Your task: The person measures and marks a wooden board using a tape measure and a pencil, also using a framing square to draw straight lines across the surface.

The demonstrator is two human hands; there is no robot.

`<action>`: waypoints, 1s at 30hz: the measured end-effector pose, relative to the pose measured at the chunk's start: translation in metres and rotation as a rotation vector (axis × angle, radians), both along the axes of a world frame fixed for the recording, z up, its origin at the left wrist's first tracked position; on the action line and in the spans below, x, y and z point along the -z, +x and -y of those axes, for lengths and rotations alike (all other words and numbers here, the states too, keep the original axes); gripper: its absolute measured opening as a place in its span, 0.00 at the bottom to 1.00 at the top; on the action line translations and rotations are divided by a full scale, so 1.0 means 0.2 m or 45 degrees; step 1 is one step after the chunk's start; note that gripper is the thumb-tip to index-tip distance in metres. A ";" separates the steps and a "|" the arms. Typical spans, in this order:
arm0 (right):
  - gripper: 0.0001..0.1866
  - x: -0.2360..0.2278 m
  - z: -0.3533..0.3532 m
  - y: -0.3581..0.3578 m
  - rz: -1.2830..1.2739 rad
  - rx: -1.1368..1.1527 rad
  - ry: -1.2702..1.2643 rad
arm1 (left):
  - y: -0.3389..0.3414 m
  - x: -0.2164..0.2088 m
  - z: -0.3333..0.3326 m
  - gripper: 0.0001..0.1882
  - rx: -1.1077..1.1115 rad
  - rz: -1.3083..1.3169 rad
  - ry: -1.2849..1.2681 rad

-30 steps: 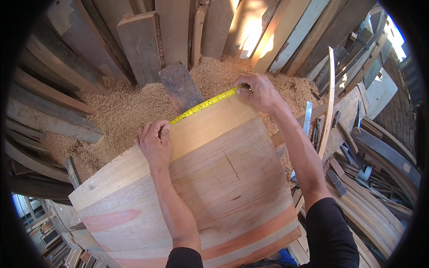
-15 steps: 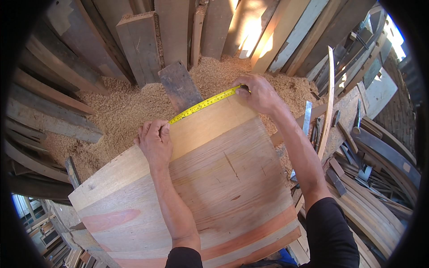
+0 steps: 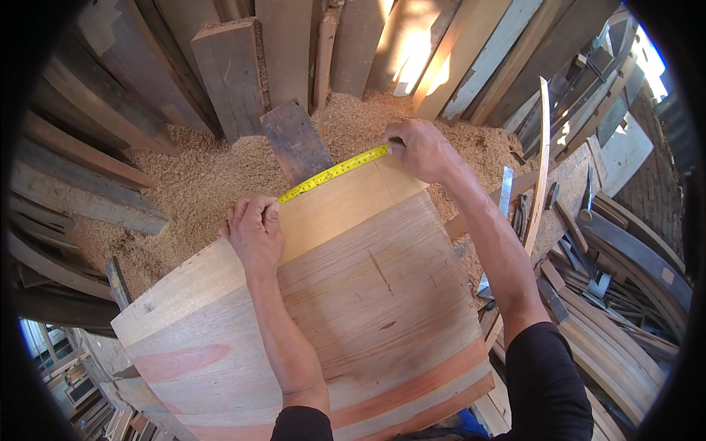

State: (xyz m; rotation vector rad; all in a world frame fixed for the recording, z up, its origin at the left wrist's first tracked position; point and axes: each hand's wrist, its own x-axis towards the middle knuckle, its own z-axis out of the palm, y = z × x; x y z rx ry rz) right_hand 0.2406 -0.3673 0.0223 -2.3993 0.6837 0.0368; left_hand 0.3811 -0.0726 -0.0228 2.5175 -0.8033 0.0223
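A wide wooden panel [image 3: 353, 294], made of pale and reddish strips, lies in front of me. Along its far edge stretches a yellow tape measure [image 3: 334, 171]. My left hand [image 3: 255, 231] pinches the tape's left end at the panel's edge, thumb and fingers closed. Closed round the other end is my right hand [image 3: 421, 152], near the panel's far right corner; a dark bit shows by its fingers, and the palm side is hidden. A dark wooden block [image 3: 296, 140] sticks out from beyond the panel's edge, just behind the tape.
Sawdust [image 3: 206, 176] covers the ground beyond the panel. Upright boards [image 3: 228, 81] lean along the far side. At the right, a long thin wood strip [image 3: 542, 162], a metal ruler [image 3: 506, 192] and a hammer [image 3: 587, 195] lie among stacked timber [image 3: 610, 360].
My right hand has shifted very slightly at its end of the tape, its fingers curled a little differently. The left hand and the panel look almost unmoved.
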 end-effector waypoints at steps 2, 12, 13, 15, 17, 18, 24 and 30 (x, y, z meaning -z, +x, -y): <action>0.08 -0.02 0.00 0.00 -0.024 0.016 0.005 | 0.00 0.01 0.00 0.02 0.010 0.015 -0.008; 0.28 -0.17 -0.11 -0.10 0.650 0.424 -0.203 | 0.00 -0.01 -0.01 0.02 0.033 -0.019 -0.052; 0.29 -0.21 -0.16 -0.11 0.717 0.425 -0.289 | 0.00 -0.01 0.00 0.02 0.043 -0.028 -0.051; 0.31 -0.27 -0.26 -0.15 0.745 0.423 -0.228 | 0.00 0.00 0.00 0.02 0.043 -0.008 -0.063; 0.32 -0.26 -0.32 -0.15 0.711 0.412 -0.076 | 0.00 0.00 -0.01 0.02 0.047 0.014 -0.075; 0.32 -0.21 -0.34 -0.16 0.743 0.316 0.087 | 0.00 -0.01 0.00 0.02 0.041 -0.016 -0.053; 0.15 -0.07 -0.47 -0.08 0.847 0.093 0.325 | 0.00 -0.03 0.01 0.02 0.037 -0.027 -0.009; 0.08 -0.06 -0.51 -0.01 0.482 0.130 0.401 | 0.00 -0.03 0.00 0.01 0.033 -0.057 0.013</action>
